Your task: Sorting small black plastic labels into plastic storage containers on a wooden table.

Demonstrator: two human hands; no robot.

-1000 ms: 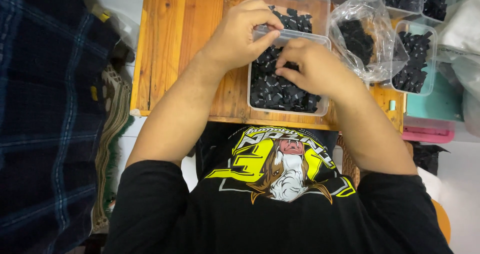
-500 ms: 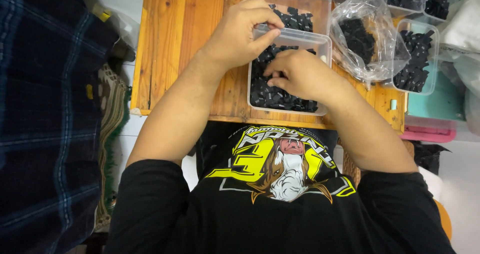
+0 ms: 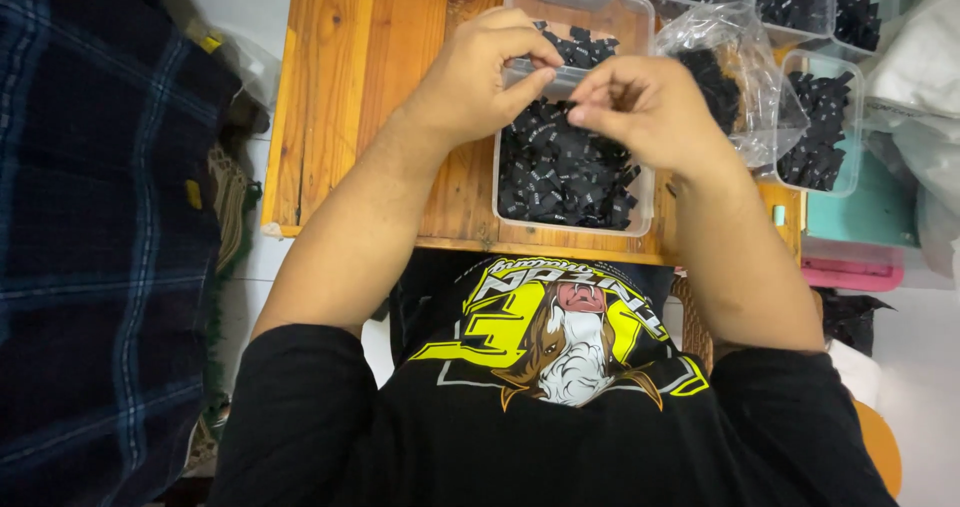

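Both hands now meet above the near tub (image 3: 640, 202): the right hand (image 3: 655, 107), lifted from the black tags (image 3: 560, 172) since half a second ago, pinches one against the left hand (image 3: 480, 77), fingertips closed. Sorting continues on the wooden table (image 3: 350, 87).

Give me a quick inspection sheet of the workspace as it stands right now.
Surface: wooden table, bare on its left part.
Job's things: clear plastic tub heaped with small black fabric labels; a second tub behind it.
Clutter: clear plastic bag of labels; further tubs at right.
Grippers: left hand and right hand meet fingertip to fingertip above the tub; whether they pinch a label cannot be told.
Cables: nothing seen.
Surroundings: dark plaid cloth at left; pink and teal containers at right.
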